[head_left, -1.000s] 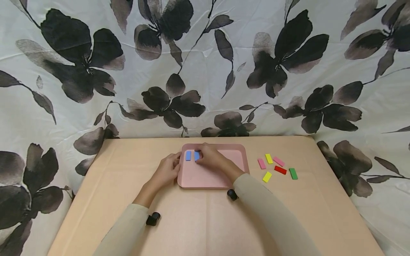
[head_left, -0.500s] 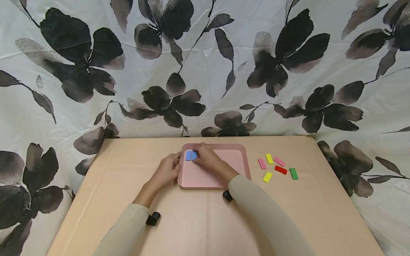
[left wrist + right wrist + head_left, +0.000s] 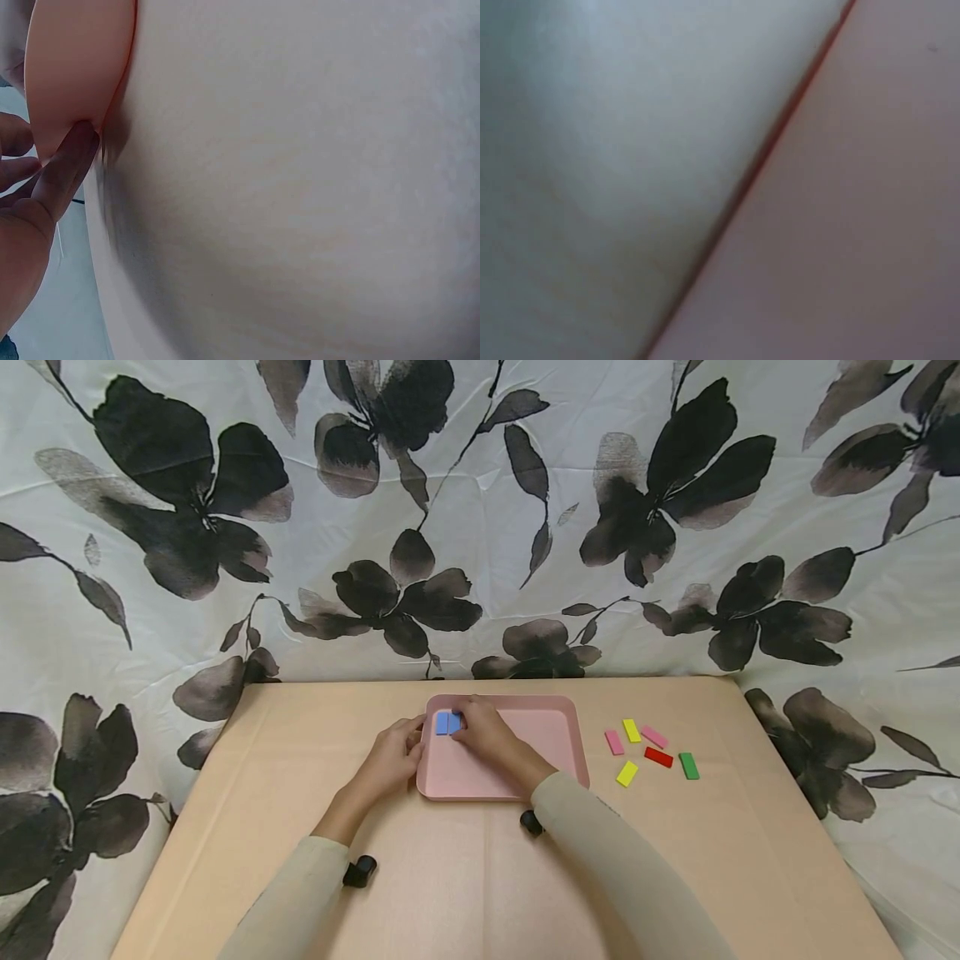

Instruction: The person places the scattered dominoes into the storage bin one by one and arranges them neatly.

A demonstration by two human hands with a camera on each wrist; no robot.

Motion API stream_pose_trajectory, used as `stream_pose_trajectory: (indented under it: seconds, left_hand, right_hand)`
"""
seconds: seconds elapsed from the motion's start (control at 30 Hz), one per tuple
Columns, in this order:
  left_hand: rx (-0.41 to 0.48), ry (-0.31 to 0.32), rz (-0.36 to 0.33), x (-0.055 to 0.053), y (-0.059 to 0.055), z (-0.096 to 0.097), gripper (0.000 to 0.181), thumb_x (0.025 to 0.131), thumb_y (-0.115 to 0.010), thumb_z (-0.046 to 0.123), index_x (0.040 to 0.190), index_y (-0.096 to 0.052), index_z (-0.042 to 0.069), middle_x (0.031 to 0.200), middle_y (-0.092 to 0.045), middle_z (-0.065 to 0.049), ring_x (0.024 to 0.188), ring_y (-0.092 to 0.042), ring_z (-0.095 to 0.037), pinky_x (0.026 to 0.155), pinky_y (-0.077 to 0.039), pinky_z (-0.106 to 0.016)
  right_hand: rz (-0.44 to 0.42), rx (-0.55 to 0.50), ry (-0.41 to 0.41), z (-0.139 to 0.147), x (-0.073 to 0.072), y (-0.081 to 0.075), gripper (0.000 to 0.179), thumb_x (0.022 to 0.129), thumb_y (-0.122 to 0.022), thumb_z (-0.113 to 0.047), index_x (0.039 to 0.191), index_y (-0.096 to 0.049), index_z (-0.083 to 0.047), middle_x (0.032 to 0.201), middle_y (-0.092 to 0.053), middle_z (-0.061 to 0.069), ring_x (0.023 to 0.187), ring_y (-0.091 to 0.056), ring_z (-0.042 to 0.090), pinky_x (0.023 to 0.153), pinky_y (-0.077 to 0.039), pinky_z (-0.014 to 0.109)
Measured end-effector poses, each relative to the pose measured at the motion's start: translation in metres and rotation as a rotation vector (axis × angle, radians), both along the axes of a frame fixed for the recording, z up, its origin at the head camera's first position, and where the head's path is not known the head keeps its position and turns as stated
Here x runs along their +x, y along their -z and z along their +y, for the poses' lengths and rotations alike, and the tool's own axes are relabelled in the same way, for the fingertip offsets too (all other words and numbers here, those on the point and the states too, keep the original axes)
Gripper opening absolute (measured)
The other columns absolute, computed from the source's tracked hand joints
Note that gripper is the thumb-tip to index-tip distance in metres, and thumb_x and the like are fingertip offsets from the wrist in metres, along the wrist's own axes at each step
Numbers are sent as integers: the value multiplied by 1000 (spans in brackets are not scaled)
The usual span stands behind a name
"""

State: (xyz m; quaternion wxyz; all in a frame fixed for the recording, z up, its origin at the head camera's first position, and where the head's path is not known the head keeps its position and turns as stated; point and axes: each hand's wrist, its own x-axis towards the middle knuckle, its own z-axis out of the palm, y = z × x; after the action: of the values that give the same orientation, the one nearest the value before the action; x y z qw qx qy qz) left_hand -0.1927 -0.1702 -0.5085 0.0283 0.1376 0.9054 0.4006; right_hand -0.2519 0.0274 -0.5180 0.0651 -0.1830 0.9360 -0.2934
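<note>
A pink tray (image 3: pixel 543 718) lies on the table, its wall also seen in the left wrist view (image 3: pixel 79 60). My left hand (image 3: pixel 392 756) holds its left edge, with fingertips against the outer wall. Inside the tray's upper left corner, two small blue blocks sit side by side. The left blue block (image 3: pixel 441 723) lies flat and free of the fingers. My right hand (image 3: pixel 486 732) reaches over the tray and pinches the right blue block (image 3: pixel 454 723), whose far side the fingers hide. Only the tray's side and the tabletop show in the right wrist view.
On the table right of the tray lie loose blocks: two yellow (image 3: pixel 632 731), two pink (image 3: pixel 614 742), one red (image 3: pixel 658 757) and one green (image 3: pixel 688 766). Behind the table's back edge hangs a white cloth (image 3: pixel 517 543) with dark flowers.
My right hand has slid the right blue block leftward, closing the gap to the left one. It has barely moved over the last half second. The left hand keeps its place.
</note>
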Motion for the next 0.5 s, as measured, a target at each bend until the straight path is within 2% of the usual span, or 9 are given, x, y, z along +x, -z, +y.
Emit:
stream_pose_trajectory:
  seconds: [0.27,0.5]
  left_hand:
    - [20,7,6,-2,1,0,52,97,-61,0,147,-50,-8,120,-66,-22,94,-69,-25,76,-58,-31]
    - [15,3,6,-1,1,0,52,96,-61,-1,147,-50,-9,118,-66,-21,91,-67,-23,73,-56,-29]
  right_hand:
    - [-9,-12,35,-1,-1,5,48,88,-83,-16,130,-67,0,137,-63,17,119,-61,26,104,-52,38]
    - [-10,-13,38,-1,-1,7,50,89,-83,-17,133,-65,-1,140,-61,16,125,-60,27,108,-50,40]
